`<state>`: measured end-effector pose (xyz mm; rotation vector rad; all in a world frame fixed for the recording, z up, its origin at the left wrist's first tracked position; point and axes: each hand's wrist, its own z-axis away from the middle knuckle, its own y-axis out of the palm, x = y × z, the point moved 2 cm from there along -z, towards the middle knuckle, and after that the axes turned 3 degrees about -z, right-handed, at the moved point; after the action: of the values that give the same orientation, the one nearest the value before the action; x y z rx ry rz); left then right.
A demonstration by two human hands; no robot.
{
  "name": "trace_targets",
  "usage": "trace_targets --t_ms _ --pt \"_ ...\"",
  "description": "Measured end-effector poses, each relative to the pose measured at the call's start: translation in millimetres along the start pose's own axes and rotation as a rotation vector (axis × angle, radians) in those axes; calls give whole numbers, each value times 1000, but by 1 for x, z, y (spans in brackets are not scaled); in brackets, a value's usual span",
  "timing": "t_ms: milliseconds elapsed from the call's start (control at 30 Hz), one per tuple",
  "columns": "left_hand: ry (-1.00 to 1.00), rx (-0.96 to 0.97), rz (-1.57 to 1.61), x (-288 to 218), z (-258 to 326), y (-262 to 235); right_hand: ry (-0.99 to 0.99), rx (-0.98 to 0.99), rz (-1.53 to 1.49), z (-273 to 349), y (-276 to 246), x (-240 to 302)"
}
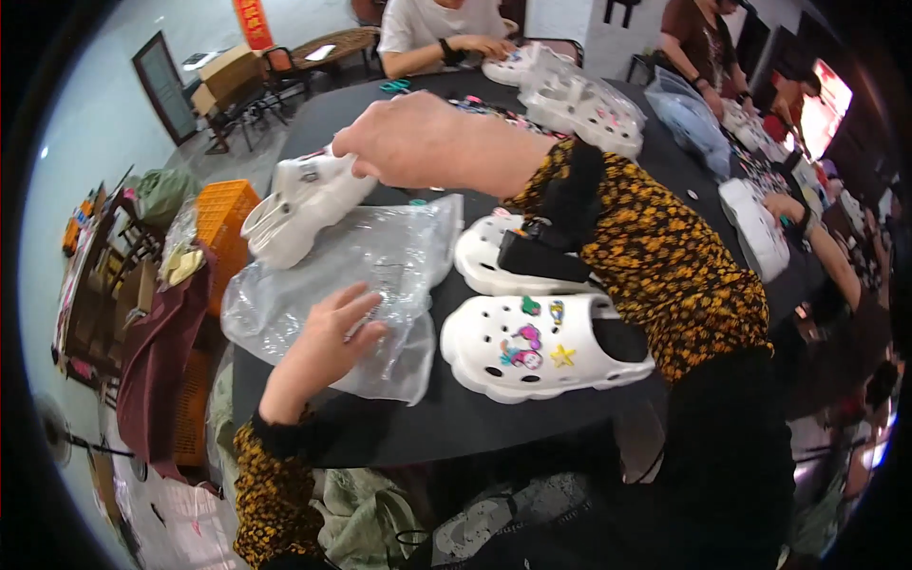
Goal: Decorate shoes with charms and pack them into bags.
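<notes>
My right hand [408,138] reaches across to the left, its fingers closed at the upper edge of a tilted white clog [309,204]; the fingertips are partly hidden. My left hand [328,342] lies with fingers apart on a clear plastic bag [413,242], nothing in its grip. In front of me rests a white clog with charms [475,332]: a yellow star, a green piece and pink figures. Behind it sits another white clog [480,256], partly covered by a black box-shaped thing [541,256] below my right wrist.
The black table [380,442] curves in front of me. Bagged white clogs [584,109], small charms and teal scissors [395,85] lie farther back. Orange crates [223,223] stand left of the table. Several people work around it, one person [442,38] opposite me, another's hand [784,209] at the right.
</notes>
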<state>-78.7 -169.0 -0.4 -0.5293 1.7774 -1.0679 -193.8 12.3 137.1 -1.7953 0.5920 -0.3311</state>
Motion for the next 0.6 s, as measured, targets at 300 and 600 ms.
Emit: trace_targets --t_ms 300,600 --pt "417 10 -248 -122 9 21 259 467 -251 153 2 -91" --pt "543 39 -281 -183 -32 57 493 175 -512 279 7 -111"
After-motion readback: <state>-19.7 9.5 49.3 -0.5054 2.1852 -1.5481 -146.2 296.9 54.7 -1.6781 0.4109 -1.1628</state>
